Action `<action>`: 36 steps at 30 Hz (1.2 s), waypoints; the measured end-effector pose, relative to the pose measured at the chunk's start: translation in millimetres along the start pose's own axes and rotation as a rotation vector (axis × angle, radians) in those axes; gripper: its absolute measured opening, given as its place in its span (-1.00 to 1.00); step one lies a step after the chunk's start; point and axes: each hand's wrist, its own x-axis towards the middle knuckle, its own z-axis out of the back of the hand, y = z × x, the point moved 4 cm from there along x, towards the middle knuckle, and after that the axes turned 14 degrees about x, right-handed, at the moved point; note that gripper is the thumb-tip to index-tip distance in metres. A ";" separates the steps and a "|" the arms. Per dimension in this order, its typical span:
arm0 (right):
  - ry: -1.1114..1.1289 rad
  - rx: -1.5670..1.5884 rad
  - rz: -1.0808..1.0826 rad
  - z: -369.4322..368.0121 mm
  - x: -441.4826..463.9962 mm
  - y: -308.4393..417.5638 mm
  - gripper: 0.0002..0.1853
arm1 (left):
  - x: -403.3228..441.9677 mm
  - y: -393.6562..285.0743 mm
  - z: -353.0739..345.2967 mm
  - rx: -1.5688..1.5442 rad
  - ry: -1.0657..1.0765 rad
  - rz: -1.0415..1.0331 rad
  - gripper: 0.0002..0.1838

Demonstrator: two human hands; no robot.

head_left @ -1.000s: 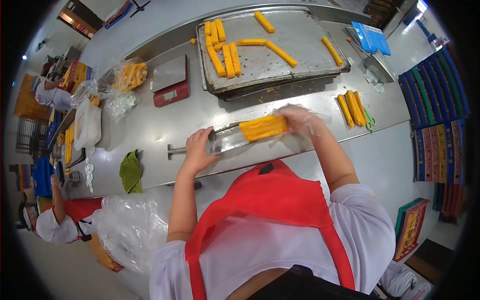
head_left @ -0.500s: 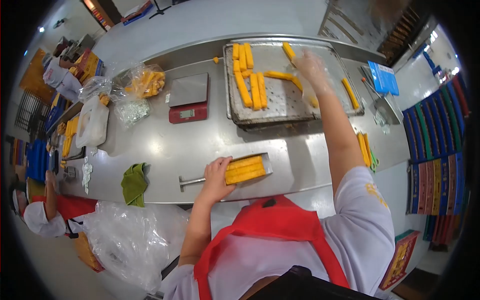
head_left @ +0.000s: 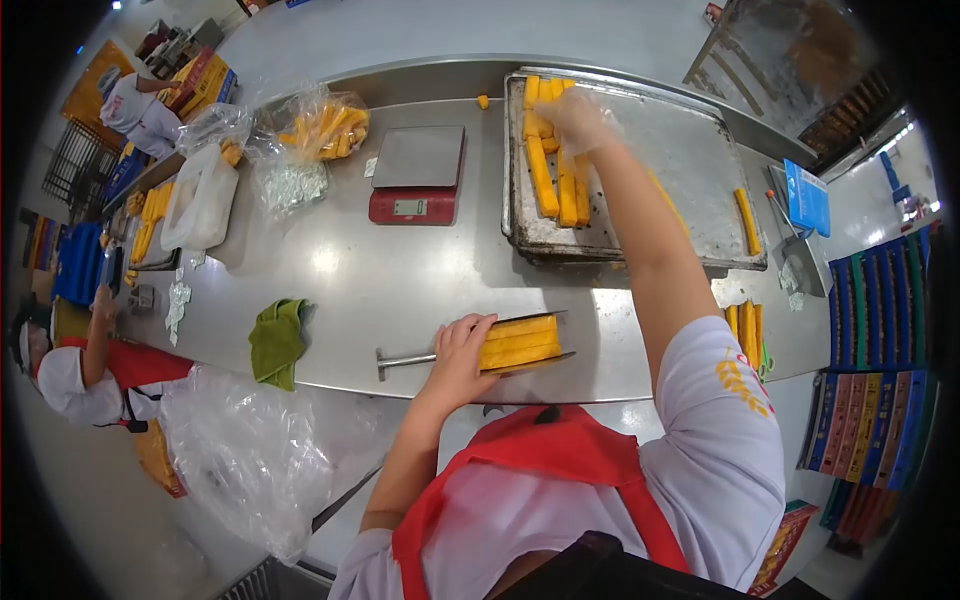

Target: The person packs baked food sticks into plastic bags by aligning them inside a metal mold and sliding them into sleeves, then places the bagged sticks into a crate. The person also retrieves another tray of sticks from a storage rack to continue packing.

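Observation:
My left hand [head_left: 462, 362] is closed round the handle end of a metal holder [head_left: 410, 361] with a T-shaped handle, near the front edge of the table. Several yellow cake-like sticks [head_left: 520, 342] lie side by side in the holder. My right hand [head_left: 578, 122], in a clear plastic glove, reaches over the far left part of a worn metal tray [head_left: 690, 130]. It is among several yellow sticks [head_left: 541, 178]; motion blur hides its fingers and whatever they may hold. One more yellow stick [head_left: 747, 221] lies at the tray's right side, and another shows partly behind my forearm.
Left of the tray stands a red kitchen scale [head_left: 413, 207]. Farther left are a bag of yellow pieces [head_left: 335, 130], a white plastic container [head_left: 203, 200] and a green cloth [head_left: 278, 342]. More yellow sticks [head_left: 746, 325] lie at right. Two co-workers [head_left: 140, 105] are at left.
My right hand has moved left across the tray to the group of yellow sticks. My left hand stays on the holder. The view has shifted slightly.

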 end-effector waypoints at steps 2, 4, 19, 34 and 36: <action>0.016 -0.271 0.154 -2.3 4.9 -3.1 -0.72 | -0.6 0.5 -1.2 0.004 0.005 0.007 -0.18; 0.019 -0.560 0.309 -4.7 19.3 -19.1 -0.74 | -0.6 0.6 -2.1 0.004 0.005 0.014 -0.17; -0.088 -0.147 -0.213 32.9 15.6 -64.8 -0.66 | 1.7 -1.9 -3.1 0.084 0.018 0.015 -0.17; -0.342 -0.283 0.026 83.9 -20.1 -133.6 -0.68 | 3.8 -2.7 -4.5 0.047 0.019 0.022 -0.18; -0.390 -0.149 0.035 80.4 -20.8 -141.0 -0.67 | 3.3 -2.3 -5.5 0.046 0.002 0.024 -0.17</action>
